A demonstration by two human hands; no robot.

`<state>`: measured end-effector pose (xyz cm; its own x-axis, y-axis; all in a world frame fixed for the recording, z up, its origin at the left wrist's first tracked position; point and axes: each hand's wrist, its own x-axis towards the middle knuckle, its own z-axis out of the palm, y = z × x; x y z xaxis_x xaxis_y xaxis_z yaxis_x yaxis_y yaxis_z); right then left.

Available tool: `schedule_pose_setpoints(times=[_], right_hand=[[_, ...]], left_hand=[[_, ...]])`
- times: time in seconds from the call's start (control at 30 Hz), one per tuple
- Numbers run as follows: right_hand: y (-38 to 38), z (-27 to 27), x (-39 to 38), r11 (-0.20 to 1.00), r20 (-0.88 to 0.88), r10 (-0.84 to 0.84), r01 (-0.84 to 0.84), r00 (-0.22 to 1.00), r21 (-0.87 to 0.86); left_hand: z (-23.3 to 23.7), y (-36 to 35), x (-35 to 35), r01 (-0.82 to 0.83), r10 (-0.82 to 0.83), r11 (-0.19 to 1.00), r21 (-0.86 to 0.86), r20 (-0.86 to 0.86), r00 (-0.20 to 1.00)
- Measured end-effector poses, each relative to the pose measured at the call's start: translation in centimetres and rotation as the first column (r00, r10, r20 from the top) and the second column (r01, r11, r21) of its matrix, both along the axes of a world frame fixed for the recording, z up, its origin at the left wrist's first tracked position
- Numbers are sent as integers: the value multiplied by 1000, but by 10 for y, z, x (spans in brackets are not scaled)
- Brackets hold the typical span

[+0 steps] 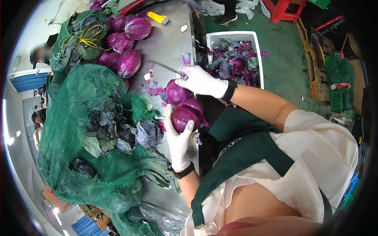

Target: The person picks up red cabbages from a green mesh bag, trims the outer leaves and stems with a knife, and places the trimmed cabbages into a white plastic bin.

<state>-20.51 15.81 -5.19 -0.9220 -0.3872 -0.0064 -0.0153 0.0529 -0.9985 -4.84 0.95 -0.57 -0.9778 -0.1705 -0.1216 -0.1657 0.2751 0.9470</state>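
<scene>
My left hand (178,141), in a white glove, is curled around a purple cabbage (185,118), thumb on its near side and fingers along the far side. My gloved right hand (201,82) grips a knife (167,67), its thin dark blade pointing away over the metal table (165,43). Another purple cabbage (176,93) lies beside the held one, just under my right hand. Loose purple leaf scraps (153,89) are scattered by the knife. The knife's handle is mostly hidden in my fist.
Peeled purple cabbages (129,63) cluster at the far side. Green mesh sacks (75,118) with dark-leaved cabbages fill the left. A yellow-handled tool (158,17) lies on the table. A white bin (258,59) of leaves stands on the floor, near a red stool (283,11).
</scene>
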Motion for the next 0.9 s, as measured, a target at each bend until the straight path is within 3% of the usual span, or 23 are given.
schedule_pose_setpoints(times=[0.1, 0.13, 0.17, 0.23, 0.3, 0.37, 0.43, 0.47, 0.5, 0.53, 0.57, 0.6, 0.63, 0.67, 0.7, 0.73, 0.77, 0.8, 0.83, 0.87, 0.9], right_hand=[[7, -3, -18, 988, -11, -135, 135, 991, 69], [15, -3, -19, 991, 105, -113, 104, 988, 83], [17, -2, -15, 991, 107, -113, 105, 988, 84], [17, 7, 3, 996, -40, -53, 56, 998, 69], [26, 40, 34, 929, -124, 163, -110, 979, 352], [21, 32, 53, 839, -57, 400, -341, 915, 424], [9, 14, 58, 908, -27, 316, -294, 948, 298], [11, 15, 55, 928, -49, 286, -263, 957, 264], [13, 18, 47, 891, 4, 327, -310, 945, 332], [18, 25, 40, 923, 33, 306, -305, 952, 235], [24, 28, 33, 947, 64, 283, -290, 957, 136], [32, 25, 21, 953, 32, 282, -284, 959, 105], [39, 24, 12, 957, -5, 282, -281, 959, 77], [44, 26, 10, 986, -87, 166, -162, 982, 47], [53, 31, 2, 982, 128, 156, -168, 979, 84], [61, 17, -5, 996, -15, 94, -94, 995, -5], [77, 16, -14, 990, 45, 130, -132, 991, 55], [89, -1, -20, 985, -148, 55, -30, 987, 167], [91, -2, -21, 962, -340, -1, 93, 940, 255], [98, 0, -17, 870, -412, 13, 192, 911, 453], [102, 20, -7, 728, -475, 43, 299, 879, 618]], left_hand=[[6, -7, 6, 66, -65, 998, -21, 71, 995], [4, -11, 8, 101, -95, 990, -96, 66, 993], [4, -12, 10, 135, -126, 976, -170, 64, 990], [0, -11, 12, 136, -130, 975, -174, 45, 990], [0, -8, 13, 101, -98, 953, -287, 25, 995], [2, 1, 11, 47, -46, 911, -409, 12, 999], [3, 2, 9, -2, 17, 897, -442, 29, 999], [5, -2, 10, -45, 52, 987, -157, 41, 998], [6, -5, 11, -87, 79, 987, 137, 60, 995], [4, -8, 14, -167, 156, 888, 428, 61, 986], [2, -11, 17, -134, 172, 812, 568, -14, 985], [-3, -20, 19, -146, 176, 651, 745, 39, 984], [-7, -27, 20, -156, 169, 451, 879, 87, 982], [7, -22, 16, -102, 112, 206, 973, 80, 990], [12, -21, 12, -105, 100, 122, 987, 93, 991], [13, -25, 9, -93, 87, 50, 994, 89, 992], [12, -29, 8, -86, 73, -24, 996, 87, 994], [8, -30, 6, -77, 73, -24, 997, 79, 994], [1, -30, 5, -97, 180, 651, 753, -29, 983], [-4, -30, 4, -167, 187, 979, 121, -179, 966], [-8, -35, 3, -161, 182, 979, 124, -182, 966]])
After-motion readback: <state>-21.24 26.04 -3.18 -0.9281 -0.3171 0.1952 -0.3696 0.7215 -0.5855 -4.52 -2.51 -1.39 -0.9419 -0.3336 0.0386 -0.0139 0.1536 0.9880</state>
